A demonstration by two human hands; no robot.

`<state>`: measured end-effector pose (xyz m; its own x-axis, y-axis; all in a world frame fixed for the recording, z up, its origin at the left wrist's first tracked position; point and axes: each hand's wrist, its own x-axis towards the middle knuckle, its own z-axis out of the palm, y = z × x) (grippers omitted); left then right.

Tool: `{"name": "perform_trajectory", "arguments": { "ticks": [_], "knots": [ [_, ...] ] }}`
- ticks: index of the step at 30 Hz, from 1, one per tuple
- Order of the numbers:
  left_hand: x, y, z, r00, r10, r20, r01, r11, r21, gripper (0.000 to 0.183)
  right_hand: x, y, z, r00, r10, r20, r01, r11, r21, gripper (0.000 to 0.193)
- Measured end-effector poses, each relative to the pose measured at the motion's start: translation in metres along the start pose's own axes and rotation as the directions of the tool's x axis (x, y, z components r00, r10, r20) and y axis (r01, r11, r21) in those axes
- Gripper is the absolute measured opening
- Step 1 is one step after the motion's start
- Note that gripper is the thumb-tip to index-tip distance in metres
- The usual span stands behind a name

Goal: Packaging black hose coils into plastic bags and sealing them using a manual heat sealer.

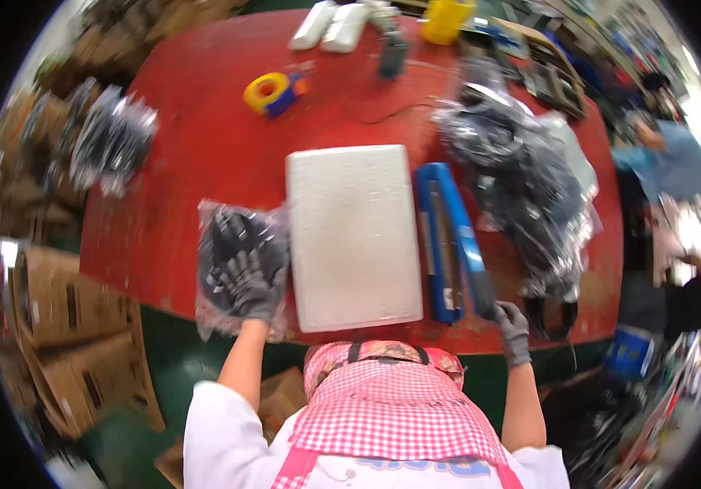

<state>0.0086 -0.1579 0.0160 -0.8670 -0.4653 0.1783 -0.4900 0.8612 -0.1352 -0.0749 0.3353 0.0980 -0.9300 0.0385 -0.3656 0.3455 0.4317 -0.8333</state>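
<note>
My left hand (pixel 251 285), in a grey glove, lies with fingers spread on a clear plastic bag (pixel 218 232) of black items whose kind I cannot make out. At the right, my gloved right hand (pixel 513 330) is closed around the dark handle end of a long blue bag sealer (pixel 468 244). The sealer's hinged arm stands apart from its base, the two forming a narrow V. Between my hands sits a white foam block (pixel 354 236), flat on the red table (pixel 195 155), just right of the bag.
Plastic-wrapped dark goods (pixel 521 171) are piled right of the sealer. A yellow and blue tape roll (pixel 269 94) lies farther back. Another filled bag (pixel 114 138) is at the table's left edge. Cardboard boxes (pixel 73 301) stand left; a person in blue (pixel 672 159) is at right.
</note>
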Motion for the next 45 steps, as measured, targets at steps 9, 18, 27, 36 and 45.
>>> {"name": "perform_trajectory", "arguments": {
  "ticks": [9,18,27,36,45],
  "knots": [
    [-0.015,0.014,-0.007,0.969,-0.135,0.206,0.146,0.989,-0.036,0.076,0.064,0.002,-0.070,0.948,0.318,0.033,-0.144,0.332,0.932,0.028],
    [-0.072,0.043,-0.036,0.946,0.303,0.114,-0.152,0.727,-0.669,0.022,0.159,0.023,-0.168,0.918,0.080,-0.388,-0.149,0.977,-0.150,0.042],
    [-0.104,0.082,-0.082,0.894,0.232,0.383,0.118,0.704,-0.700,0.021,0.168,-0.018,-0.152,0.793,0.275,0.544,-0.547,-0.073,0.834,0.063],
    [-0.107,0.106,-0.092,0.941,0.232,0.246,0.062,0.597,-0.800,0.020,0.237,-0.021,-0.159,0.865,0.502,-0.004,-0.207,0.363,0.908,0.046],
    [-0.079,0.137,-0.113,0.863,0.249,0.439,0.450,0.016,-0.893,0.025,0.118,-0.252,-0.092,0.839,-0.437,-0.325,0.501,0.853,0.145,0.029]
  ]
}}
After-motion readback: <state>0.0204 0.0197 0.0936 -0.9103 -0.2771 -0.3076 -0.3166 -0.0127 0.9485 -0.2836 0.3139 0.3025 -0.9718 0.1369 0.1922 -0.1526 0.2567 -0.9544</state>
